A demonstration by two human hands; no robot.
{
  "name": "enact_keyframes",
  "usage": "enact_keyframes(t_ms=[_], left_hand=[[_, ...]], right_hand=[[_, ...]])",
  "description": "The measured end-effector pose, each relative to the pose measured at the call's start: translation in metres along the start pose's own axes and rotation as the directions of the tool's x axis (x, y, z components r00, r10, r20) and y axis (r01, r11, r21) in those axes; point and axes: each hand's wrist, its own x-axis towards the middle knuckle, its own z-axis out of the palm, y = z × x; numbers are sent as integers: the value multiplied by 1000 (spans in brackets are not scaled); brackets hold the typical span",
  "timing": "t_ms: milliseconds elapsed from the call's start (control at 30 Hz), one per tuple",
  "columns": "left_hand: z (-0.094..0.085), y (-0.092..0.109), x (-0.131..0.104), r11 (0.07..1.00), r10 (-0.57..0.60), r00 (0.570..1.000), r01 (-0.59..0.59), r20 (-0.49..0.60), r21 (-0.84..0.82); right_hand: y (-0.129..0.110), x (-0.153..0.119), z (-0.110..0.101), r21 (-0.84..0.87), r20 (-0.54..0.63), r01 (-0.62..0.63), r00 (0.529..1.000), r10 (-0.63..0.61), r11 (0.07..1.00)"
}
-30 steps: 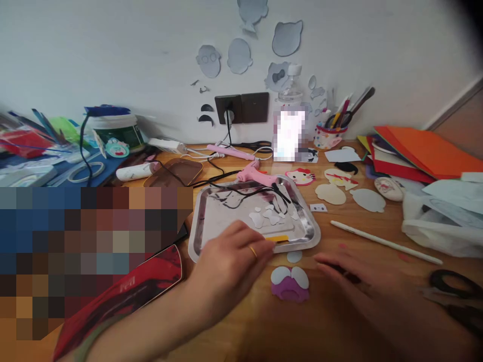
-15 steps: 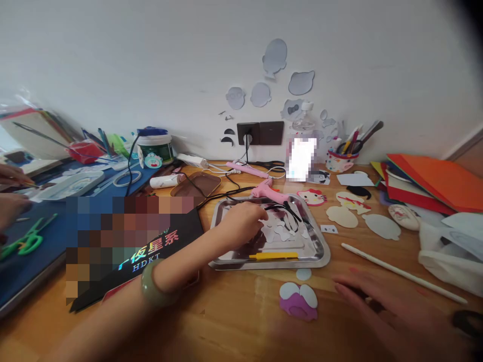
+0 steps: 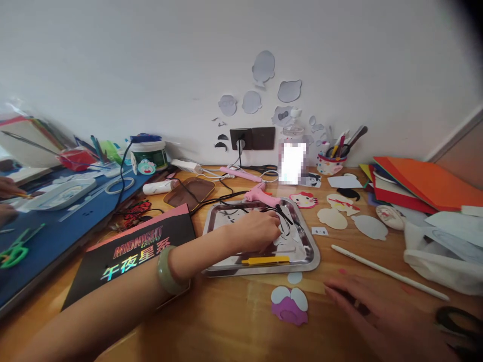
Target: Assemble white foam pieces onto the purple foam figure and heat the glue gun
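My left hand, with a green bangle on the wrist, reaches into the metal tray, its curled fingers over white cut pieces; whether they pinch one is hidden. A yellow tool lies along the tray's near edge. Over the wood at the lower right is my right hand, blurred, its fingers bent and something small and unclear near the fingertips. Between the hands, below the tray, lies a purple piece with two pale ovals on it. A pale blue oval sits just above that.
A pink glue gun rests at the tray's back edge. On the right are a white stick, black scissors and coloured sheets. A black box lies left. Another person's hands are at far left.
My left hand has moved right and deeper over the white pieces in the tray. The view has shifted slightly. My right hand stays in about the same place beside the white stick.
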Motion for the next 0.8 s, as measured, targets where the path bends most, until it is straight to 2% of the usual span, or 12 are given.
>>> enact_keyframes(t_ms=[200,300,400,600,800], left_hand=[[-9,6,8,982,138,987,-148,87,121],[-12,8,12,972,171,980,-184,100,148],[-12,8,12,972,168,980,-183,107,147],[-4,5,8,972,171,985,-172,22,157],[-5,5,15,968,179,983,-184,42,173]], right_hand=[[-9,1,-5,12,4,-26,1000,26,1000],[-10,1,-6,13,8,-20,1000,20,1000],[-10,2,-6,-1,2,-12,1000,12,1000],[-12,3,-8,19,20,4,1000,-5,1000],[-11,4,-7,14,48,-3,999,2,1000]])
